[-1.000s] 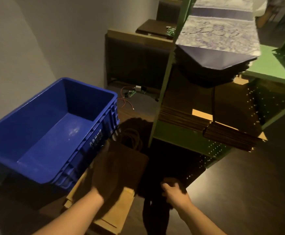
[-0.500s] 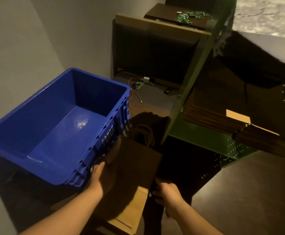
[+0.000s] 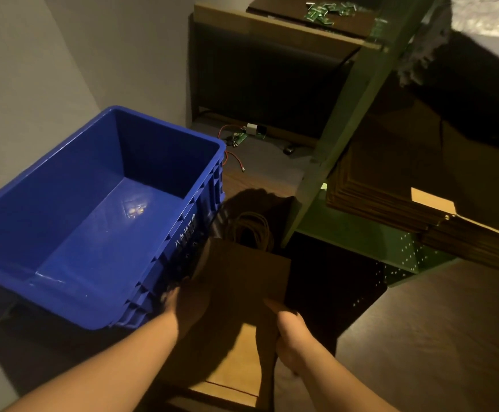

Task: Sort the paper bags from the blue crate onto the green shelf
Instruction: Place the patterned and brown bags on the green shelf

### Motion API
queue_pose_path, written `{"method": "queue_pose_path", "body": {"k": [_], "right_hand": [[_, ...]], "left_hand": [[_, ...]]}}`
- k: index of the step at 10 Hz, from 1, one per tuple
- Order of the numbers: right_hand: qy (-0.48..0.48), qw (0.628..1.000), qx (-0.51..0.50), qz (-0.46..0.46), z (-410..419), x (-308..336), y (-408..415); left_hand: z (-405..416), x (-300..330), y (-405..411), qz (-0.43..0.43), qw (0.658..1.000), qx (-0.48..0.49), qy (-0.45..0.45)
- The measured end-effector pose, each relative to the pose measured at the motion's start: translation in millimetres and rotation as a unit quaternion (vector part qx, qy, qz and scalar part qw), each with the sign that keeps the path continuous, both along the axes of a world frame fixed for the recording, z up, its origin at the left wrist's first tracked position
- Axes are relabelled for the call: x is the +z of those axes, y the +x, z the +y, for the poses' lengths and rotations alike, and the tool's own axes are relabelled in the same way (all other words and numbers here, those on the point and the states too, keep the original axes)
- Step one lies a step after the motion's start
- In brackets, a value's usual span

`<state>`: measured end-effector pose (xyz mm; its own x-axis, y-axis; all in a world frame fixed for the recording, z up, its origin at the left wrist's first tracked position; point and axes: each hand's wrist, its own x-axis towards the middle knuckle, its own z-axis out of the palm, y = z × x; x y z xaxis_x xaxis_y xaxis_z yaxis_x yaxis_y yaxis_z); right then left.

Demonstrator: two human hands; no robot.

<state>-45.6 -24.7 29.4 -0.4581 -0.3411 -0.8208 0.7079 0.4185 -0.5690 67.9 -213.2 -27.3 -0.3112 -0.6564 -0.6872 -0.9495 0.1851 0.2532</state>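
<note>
Between the blue crate and the green shelf, holding a flat paper bag by both side edges, likely squaring it for stacking. Left hand curling round the left edge; right hand pinching the right, thumb on top.

**Both hands forward, low in frame**

Left forearm enters from the lower left, bare, angled up and to the right. The left hand lies in shadow, palm turned inward; its fingers cannot be made out clearly. Right forearm enters from the lower right. The right hand is curled, thumb on top pointing up-left, pinching a brown paper bag at its right edge.
</note>
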Motion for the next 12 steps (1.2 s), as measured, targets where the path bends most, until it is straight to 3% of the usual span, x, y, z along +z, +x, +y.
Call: {"method": "queue_pose_path", "body": {"k": [1, 2, 4, 5, 8, 9, 10, 11, 12], "right_hand": [[0.025, 0.999, 0.017, 0.017, 4, -6, -3], [0.044, 0.996, 0.061, 0.050, 8, -6, 2], [0.117, 0.983, 0.110, 0.093, 19, -1, -4], [0.126, 0.983, 0.116, 0.060, 28, 0, -14], [0.154, 0.984, 0.089, 0.014, 87, -1, -22], [0.117, 0.991, 0.046, 0.036, 107, -1, -28], [0.084, 0.993, 0.013, 0.080, 127, 5, -35], [0.027, 0.993, -0.058, 0.096, 148, 12, -43], [-0.008, 0.993, -0.088, 0.078, 164, 22, -52]], "left_hand": [[12, 19, -10, 0.073, 0.996, 0.049, 0.000], [15, 10, -5, 0.080, 0.989, 0.122, 0.018], [40, 7, 11, 0.241, 0.922, 0.274, 0.131], [62, 3, 12, 0.272, 0.917, 0.273, 0.101], [103, 40, 0, 0.328, 0.885, 0.261, 0.204], [116, 46, -15, 0.319, 0.899, 0.214, 0.210], [130, 52, -29, 0.347, 0.889, 0.183, 0.234], [149, 61, -48, 0.310, 0.876, 0.166, 0.329], [152, 70, -61, 0.332, 0.884, 0.123, 0.306]]}}
